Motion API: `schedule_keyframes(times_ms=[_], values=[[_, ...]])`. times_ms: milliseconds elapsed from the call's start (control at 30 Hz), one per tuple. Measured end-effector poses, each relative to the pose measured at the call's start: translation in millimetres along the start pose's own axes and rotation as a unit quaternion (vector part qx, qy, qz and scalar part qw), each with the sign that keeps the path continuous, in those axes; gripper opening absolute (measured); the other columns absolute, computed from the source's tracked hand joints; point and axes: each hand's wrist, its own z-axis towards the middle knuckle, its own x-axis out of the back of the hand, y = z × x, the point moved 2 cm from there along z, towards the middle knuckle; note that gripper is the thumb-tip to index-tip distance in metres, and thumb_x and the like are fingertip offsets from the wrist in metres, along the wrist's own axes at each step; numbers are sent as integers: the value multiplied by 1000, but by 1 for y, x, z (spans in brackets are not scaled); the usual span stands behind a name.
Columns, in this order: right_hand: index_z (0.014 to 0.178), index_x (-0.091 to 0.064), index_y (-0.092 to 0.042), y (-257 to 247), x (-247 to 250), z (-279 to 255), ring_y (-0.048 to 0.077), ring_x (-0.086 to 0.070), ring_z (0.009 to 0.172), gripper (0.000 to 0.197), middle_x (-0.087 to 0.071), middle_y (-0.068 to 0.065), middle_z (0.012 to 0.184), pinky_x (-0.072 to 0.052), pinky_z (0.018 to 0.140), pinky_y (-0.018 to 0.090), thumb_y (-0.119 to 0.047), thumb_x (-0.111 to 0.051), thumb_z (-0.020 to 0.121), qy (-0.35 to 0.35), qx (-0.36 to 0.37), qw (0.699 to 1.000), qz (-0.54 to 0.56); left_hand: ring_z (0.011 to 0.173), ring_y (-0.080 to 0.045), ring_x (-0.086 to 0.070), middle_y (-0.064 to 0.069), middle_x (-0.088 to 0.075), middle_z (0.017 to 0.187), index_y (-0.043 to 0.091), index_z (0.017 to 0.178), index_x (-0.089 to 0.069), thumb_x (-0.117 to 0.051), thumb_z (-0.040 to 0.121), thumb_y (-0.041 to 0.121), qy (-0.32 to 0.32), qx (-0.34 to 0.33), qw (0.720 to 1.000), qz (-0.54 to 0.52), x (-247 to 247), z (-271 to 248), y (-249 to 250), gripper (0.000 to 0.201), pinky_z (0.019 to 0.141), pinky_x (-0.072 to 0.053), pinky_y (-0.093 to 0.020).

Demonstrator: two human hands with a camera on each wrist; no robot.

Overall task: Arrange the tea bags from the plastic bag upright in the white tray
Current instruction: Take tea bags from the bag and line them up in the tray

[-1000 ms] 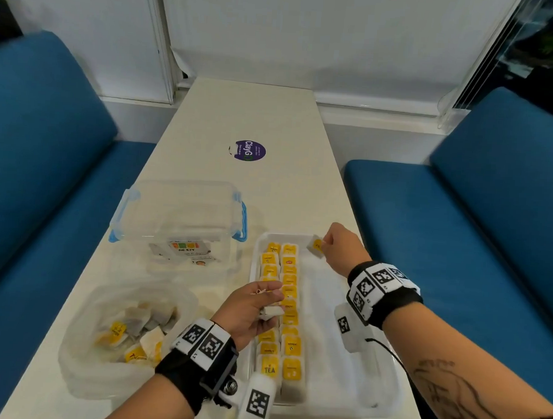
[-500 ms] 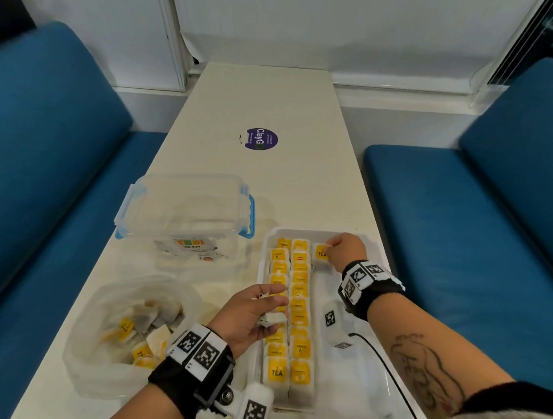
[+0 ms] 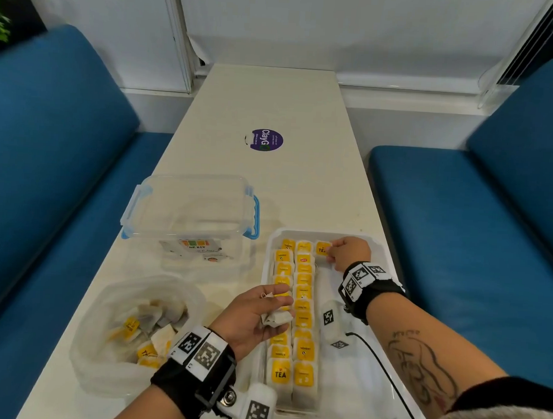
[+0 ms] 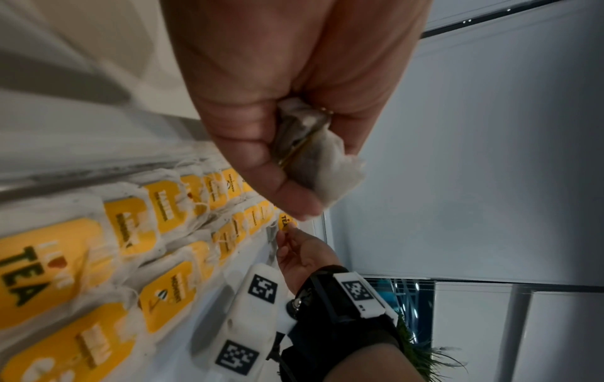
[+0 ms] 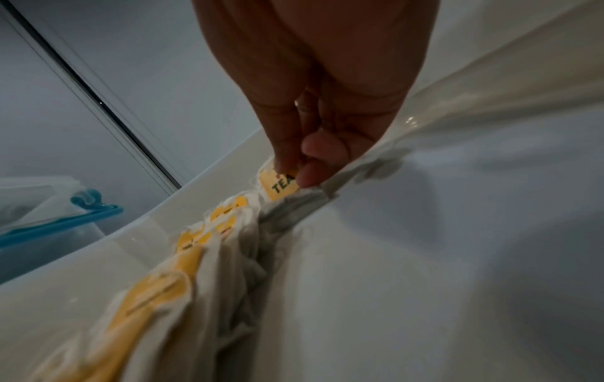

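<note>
The white tray [image 3: 380,247] lies at the table's near right and holds two long rows of upright yellow-tagged tea bags [image 3: 302,310]. My right hand [image 3: 346,253] pinches a tea bag [image 3: 322,248] [image 5: 282,184] at the far end of the tray, at the head of a third row. Over the rows, my left hand [image 3: 263,314] grips a crumpled tea bag [image 3: 277,318] [image 4: 322,168]. The clear plastic bag [image 3: 109,322] with several loose tea bags sits at the near left.
A clear lidded box with blue clips [image 3: 192,208] stands behind the plastic bag. A purple round sticker [image 3: 266,140] marks the middle of the table. Blue benches [image 3: 459,238] flank the table on both sides. The tray's right half [image 3: 366,374] lies under my right forearm.
My right hand has come down from above the tray's far edge and now sets its tea bag at the far end, beside the two rows. The left hand has stayed over the rows.
</note>
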Motion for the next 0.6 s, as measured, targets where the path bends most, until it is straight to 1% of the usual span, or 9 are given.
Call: schedule_keyframes(times_ms=[133,200,233,300,367,433,467,533,600], values=[[67,-54,-23,5,9,0,25,-66,91,24,-70,11,97,-54,88,36,-18,-75,77,24,-3,1000,0,70,-21,-71,-12,-64,96,5,111,-57,-45,93,1,-21,1,998,-56,-1,-1,3,22,55,-57,-27],[76,-53,-20,3,20,-10,27,-67,93,21,-69,13,99,-55,81,36,-16,-74,78,48,17,999,19,71,-24,-72,-14,-64,98,4,111,-56,-42,95,3,-22,-11,996,-89,-3,-1,6,22,57,-59,-30],[80,-53,-19,-1,26,-19,26,-67,87,19,-68,13,96,-54,72,34,-14,-72,78,47,35,998,35,72,-25,-72,-15,-64,99,4,111,-56,-40,96,5,-23,-18,994,-104,-5,0,8,22,58,-59,-31],[78,-55,-16,-15,36,-45,17,-61,66,15,-65,7,81,-45,53,25,-9,-69,80,-15,88,995,46,74,-25,-72,-14,-65,102,7,111,-56,-37,98,10,-25,-30,991,-131,-8,2,10,23,59,-58,-32],[74,-58,-15,-31,40,-81,11,-55,56,16,-61,1,68,-37,45,21,-4,-67,80,-139,156,978,9,76,-24,-72,-13,-66,103,9,111,-55,-36,99,14,-27,-35,987,-156,-13,3,11,23,60,-58,-32],[77,-59,-17,-42,42,-117,8,-56,56,25,-62,0,68,-38,45,20,6,-67,76,-266,216,939,3,76,-24,-72,-13,-66,105,9,117,-53,-36,99,17,-29,-41,982,-182,-17,5,11,26,62,-58,-33],[79,-59,-21,-44,41,-130,7,-57,58,34,-64,3,74,-43,49,19,11,-67,73,-304,254,918,-6,76,-23,-72,-13,-67,104,8,122,-51,-35,100,17,-32,-47,980,-191,-18,6,11,29,63,-58,-33],[85,-59,-31,-43,36,-147,8,-54,68,48,-63,7,93,-49,65,24,12,-68,66,-312,330,887,-86,76,-22,-72,-11,-71,98,6,128,-48,-32,101,17,-38,-56,977,-205,-20,6,11,33,61,-60,-31],[95,-63,-25,-39,32,-154,5,-50,72,43,-56,1,96,-47,71,19,5,-73,66,-266,377,873,-158,74,-23,-72,-12,-69,98,3,132,-45,-33,101,18,-33,-58,975,-214,-22,5,11,36,58,-59,-30]])
